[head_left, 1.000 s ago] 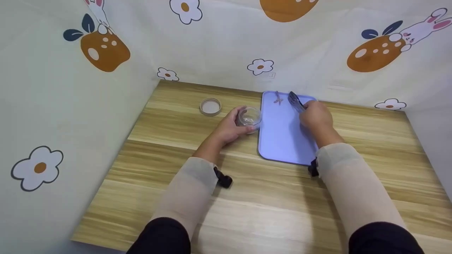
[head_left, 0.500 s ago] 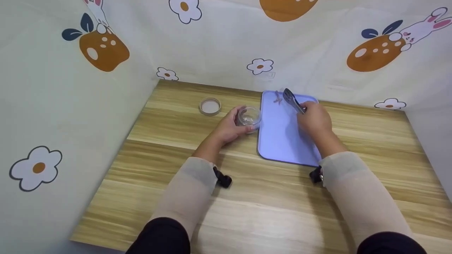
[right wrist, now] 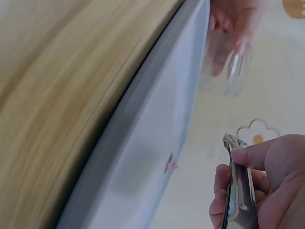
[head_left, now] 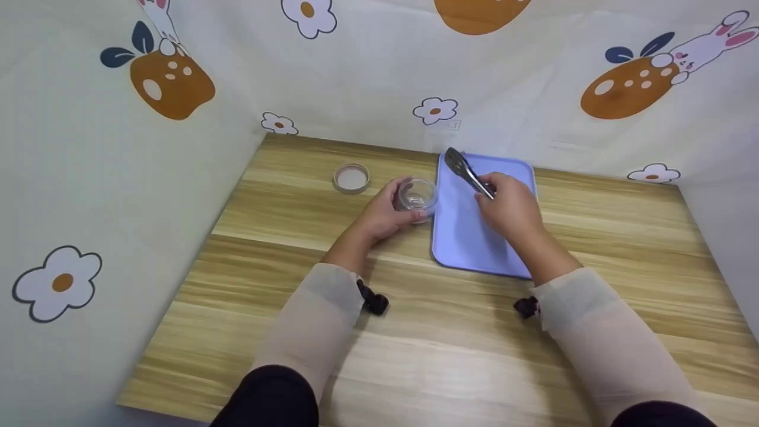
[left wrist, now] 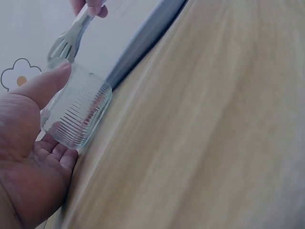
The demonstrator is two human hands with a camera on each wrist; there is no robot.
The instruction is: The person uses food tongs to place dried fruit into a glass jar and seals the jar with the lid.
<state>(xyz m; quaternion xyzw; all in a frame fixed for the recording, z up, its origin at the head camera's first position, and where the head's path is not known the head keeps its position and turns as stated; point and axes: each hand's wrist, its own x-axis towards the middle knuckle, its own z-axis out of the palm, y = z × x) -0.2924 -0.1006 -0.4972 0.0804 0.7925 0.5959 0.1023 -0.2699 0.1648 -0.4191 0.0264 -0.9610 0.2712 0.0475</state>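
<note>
My left hand (head_left: 379, 216) holds a clear ribbed glass jar (left wrist: 83, 112) upright on the table, its mouth uncovered, thumb on one side and fingers on the other. The jar stands right at the left edge of a light purple tray (head_left: 459, 240). Above the tray, my right hand (head_left: 511, 204) grips metal tongs (head_left: 467, 172), slotted heads pointing to the far left corner. A few thin reddish-brown pieces (right wrist: 170, 163) lie on the tray in the right wrist view; in the head view the tongs mostly cover that spot.
A round tan-rimmed lid (head_left: 351, 178) lies on the wood-grain table (head_left: 415, 356) behind and left of the jar. Pale walls (head_left: 356, 71) printed with flowers and rabbits on orange fruit rise at the table's back and sides.
The right hand has lifted the tongs from low over the tray's far side and swung them left toward the jar. The left hand and jar have stayed put.
</note>
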